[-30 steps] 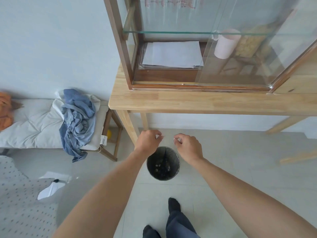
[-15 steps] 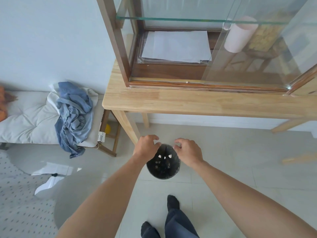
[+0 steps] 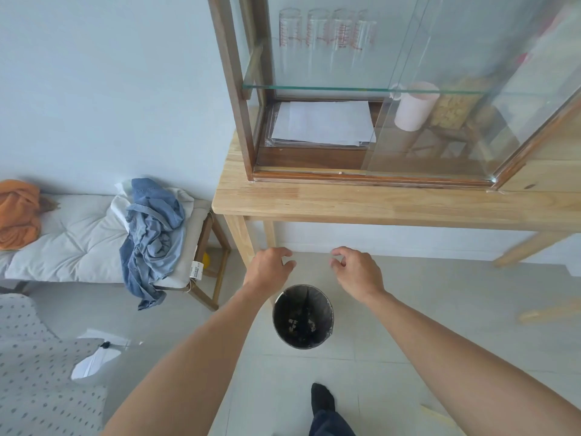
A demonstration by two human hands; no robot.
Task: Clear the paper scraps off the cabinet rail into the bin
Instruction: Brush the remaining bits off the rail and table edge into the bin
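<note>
A round black bin (image 3: 302, 316) stands on the tiled floor below me, with pale paper scraps lying at its bottom. My left hand (image 3: 269, 268) hovers beyond the bin's left rim, fingers loosely curled and apart, holding nothing. My right hand (image 3: 356, 270) hovers beyond the right rim, also empty with fingers spread. The cabinet rail (image 3: 371, 177) runs along the bottom front of the glass cabinet on the wooden table (image 3: 377, 204); one tiny white speck (image 3: 340, 173) sits on it.
The cabinet holds a stack of white paper (image 3: 323, 123), a pink cup (image 3: 412, 110) and glass measuring cylinders (image 3: 327, 36). A bench (image 3: 78, 237) with blue and orange clothes stands at left. A dotted cloth (image 3: 34, 372) and papers lie on the floor.
Both hands were pinched on small scraps over the bin; the scraps dropped in, and the hands have since opened and lifted away from the bin toward the table.
</note>
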